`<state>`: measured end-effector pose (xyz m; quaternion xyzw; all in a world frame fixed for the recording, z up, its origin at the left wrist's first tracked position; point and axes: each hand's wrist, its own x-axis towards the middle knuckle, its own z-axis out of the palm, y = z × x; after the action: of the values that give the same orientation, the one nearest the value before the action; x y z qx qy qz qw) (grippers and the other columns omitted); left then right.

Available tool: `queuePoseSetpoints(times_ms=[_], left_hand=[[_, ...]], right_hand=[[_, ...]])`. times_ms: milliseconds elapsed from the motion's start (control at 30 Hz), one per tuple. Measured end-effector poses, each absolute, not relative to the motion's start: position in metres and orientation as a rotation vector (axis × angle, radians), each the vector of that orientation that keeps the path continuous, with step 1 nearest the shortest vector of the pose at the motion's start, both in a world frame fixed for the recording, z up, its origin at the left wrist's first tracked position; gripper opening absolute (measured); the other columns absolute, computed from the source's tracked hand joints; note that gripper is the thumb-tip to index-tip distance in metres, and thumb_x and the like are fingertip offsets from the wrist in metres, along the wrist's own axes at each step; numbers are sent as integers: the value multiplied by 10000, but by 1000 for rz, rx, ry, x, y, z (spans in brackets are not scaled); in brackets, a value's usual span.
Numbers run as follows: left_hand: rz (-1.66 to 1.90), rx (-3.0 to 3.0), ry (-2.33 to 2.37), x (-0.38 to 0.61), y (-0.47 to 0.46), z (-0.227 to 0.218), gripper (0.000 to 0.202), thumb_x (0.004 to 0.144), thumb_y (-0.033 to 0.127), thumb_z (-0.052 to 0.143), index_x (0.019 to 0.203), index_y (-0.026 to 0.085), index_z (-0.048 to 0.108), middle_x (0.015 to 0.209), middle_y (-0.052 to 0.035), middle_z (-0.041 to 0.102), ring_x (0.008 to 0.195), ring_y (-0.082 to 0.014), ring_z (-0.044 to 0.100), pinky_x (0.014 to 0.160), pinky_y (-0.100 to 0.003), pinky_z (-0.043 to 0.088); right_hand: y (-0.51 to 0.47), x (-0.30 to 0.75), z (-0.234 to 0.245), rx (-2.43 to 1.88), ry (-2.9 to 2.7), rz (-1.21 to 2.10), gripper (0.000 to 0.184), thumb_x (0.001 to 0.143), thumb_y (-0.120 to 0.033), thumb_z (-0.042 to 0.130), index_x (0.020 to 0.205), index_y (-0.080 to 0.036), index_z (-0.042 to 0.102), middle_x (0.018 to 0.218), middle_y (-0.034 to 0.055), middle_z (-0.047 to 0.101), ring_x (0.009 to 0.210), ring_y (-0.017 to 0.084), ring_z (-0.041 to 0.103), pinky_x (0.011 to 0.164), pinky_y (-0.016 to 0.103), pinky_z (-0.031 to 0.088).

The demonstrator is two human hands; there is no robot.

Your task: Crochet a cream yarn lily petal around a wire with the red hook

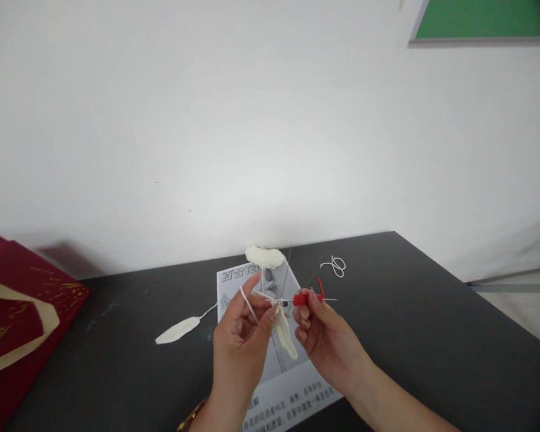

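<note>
My left hand (240, 336) is closed in a pinch on a cream crocheted petal (284, 337) that hangs below thumb and fingers, with white yarn looped over the index finger. My right hand (326, 339) is closed on a red-handled crochet hook (306, 298) whose metal tip points left at the petal. A small skein of cream yarn (264, 256) lies just behind the hands. A finished cream petal (178, 330) lies on the table to the left, tied by a strand towards my left hand.
A printed instruction sheet (292, 393) lies under the hands on the dark table (423, 336). A loose white yarn loop (335, 265) lies at the back right. A red gift bag (13, 324) with cream handle sits at the left edge. A white wall stands behind.
</note>
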<state>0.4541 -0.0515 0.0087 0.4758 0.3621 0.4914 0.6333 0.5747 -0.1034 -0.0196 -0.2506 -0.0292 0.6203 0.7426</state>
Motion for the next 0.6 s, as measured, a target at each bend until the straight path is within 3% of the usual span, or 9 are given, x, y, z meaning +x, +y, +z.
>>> queuePoseSetpoints(times_ms=[233,400,600], left_hand=[[1009,937,729,453,-53,10,545,691,226,754,1206,260,581,736,35,630,531,-74,565,502,-170,455],[1019,872,674,453,-55,8,497,734,233,724,1204,281,572,732,38,614,596,-80,580,531,-159,458],[1123,997,695,457,-61,10,446,788,248,670,1211,304,537,721,50,608,423,-37,475,403,-141,389]], right_hand=[[-101,576,-22,-473,-4,1426,152,726,-251,756,783,-146,662,532,-60,538,462,58,497,425,150,454],[-101,574,-27,-430,45,1454,134,766,-261,725,785,-150,651,550,-55,560,461,55,504,447,155,468],[-103,572,-28,-405,35,1496,180,783,-316,708,835,-152,655,588,-48,584,491,64,535,521,186,509]])
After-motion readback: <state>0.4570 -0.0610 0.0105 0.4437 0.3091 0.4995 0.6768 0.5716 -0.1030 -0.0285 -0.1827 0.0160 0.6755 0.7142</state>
